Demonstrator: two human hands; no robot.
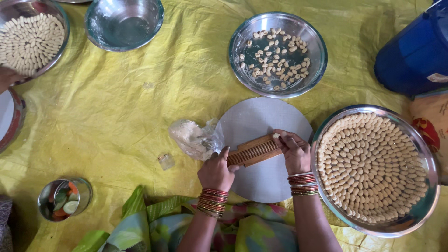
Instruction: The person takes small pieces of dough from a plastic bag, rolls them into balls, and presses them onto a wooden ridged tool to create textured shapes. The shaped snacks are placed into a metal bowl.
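**Two hands at a ridged wooden board on a round grey slab**

A small ridged wooden board (pixel 254 150) lies aslant on a round flat grey slab (pixel 261 126), and both hands hold it. The left hand (pixel 215 171) grips the board's lower left end, fingers curled under and thumb laid along its edge. The right hand (pixel 294 151) rests on the upper right end, fingers bent close together and pressing a small pale bit of dough (pixel 276 136) against the ridges. Each wrist carries a stack of red and gold bangles (pixel 303 184).

Just left of the slab, touching its rim, sits a crumpled clear plastic bag with pale dough inside (pixel 196 138); no label can be made out on it. Further left of the slab lies a tiny clear square piece (pixel 165 161). To the right of the slab, close beside it, stands a wide steel bowl packed with rings of small ridged dough shells (pixel 373 168). Above the slab is a steel plate with loosely scattered shells (pixel 277 53). Well up and left of the slab are an empty steel bowl (pixel 123 21) and another steel plate full of shells (pixel 30 39). Down and left of the slab stands a small steel cup of sliced cucumber and carrot (pixel 64 199). Up and right of the slab is a blue plastic drum (pixel 415 51) bearing a small pale label at its lower edge. Everything rests on a yellow plastic sheet (pixel 116 116).
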